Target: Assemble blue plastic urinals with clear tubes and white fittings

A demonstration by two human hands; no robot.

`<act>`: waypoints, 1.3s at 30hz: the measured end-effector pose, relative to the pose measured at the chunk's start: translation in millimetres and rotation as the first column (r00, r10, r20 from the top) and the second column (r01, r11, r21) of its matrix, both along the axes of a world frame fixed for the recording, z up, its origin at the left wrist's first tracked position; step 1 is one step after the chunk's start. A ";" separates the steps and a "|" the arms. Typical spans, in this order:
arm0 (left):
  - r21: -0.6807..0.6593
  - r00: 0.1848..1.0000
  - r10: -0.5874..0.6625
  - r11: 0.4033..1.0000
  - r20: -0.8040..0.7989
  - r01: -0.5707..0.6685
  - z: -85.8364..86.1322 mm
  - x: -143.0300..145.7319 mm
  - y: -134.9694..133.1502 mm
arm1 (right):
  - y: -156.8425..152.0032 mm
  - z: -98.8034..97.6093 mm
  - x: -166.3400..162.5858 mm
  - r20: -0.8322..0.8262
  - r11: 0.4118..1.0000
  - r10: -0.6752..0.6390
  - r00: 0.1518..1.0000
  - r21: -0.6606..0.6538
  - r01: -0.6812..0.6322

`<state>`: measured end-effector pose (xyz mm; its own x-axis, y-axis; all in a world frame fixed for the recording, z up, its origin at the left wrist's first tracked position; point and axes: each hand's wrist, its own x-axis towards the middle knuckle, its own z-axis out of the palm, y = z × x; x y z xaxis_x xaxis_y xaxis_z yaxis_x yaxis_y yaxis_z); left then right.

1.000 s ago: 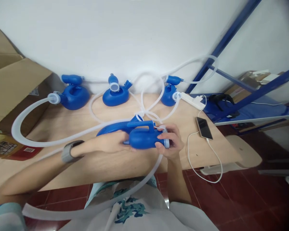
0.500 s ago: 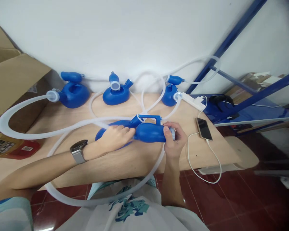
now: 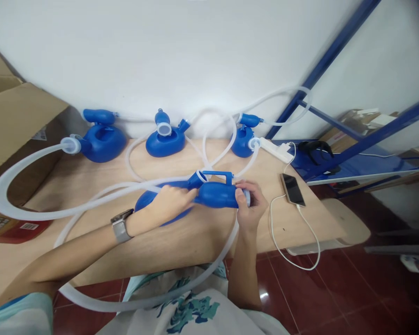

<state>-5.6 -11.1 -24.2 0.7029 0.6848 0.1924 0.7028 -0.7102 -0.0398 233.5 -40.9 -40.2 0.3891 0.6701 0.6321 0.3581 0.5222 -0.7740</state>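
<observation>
Cup (image 3: 216,195) is between the hands, right of its bottle (image 3: 145,201). Right hand (image 3: 252,202) pinches the pale-rimmed end, thumb opposing fingers; left hand (image 3: 172,203) curls at the narrow end, can't tell if pinching. Probably light, stiff, slick plastic; grip rim or body.

a dark-cased wristwatch (image 3: 121,226) with a grey strap on the left wrist (image 3: 134,224); a short-sleeved, off-white shirt (image 3: 145,323) printed with teal and navy swirls, its left sleeve (image 3: 28,312) pale aqua and white, edged blue.
</observation>
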 end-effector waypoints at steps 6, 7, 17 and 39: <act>-0.556 0.979 -0.029 0.820 0.202 0.139 26.8 -9.1 11.5 | 3.9 -12.1 1.0 0.112 0.974 0.126 0.986 0.175 -0.145; -0.670 0.972 -0.052 0.716 0.228 0.195 32.0 -12.0 15.6 | 4.7 -12.1 2.2 0.133 0.967 0.144 0.981 0.191 -0.168; -0.910 0.979 -0.029 0.366 0.200 0.196 57.4 -27.4 34.4 | 8.8 20.5 20.4 0.007 0.962 0.024 1.000 0.274 -0.024; -0.097 0.743 0.113 0.993 0.659 -0.065 14.7 -20.8 -46.7 | -13.3 1.8 -60.2 0.151 0.896 0.436 0.887 -0.165 -0.412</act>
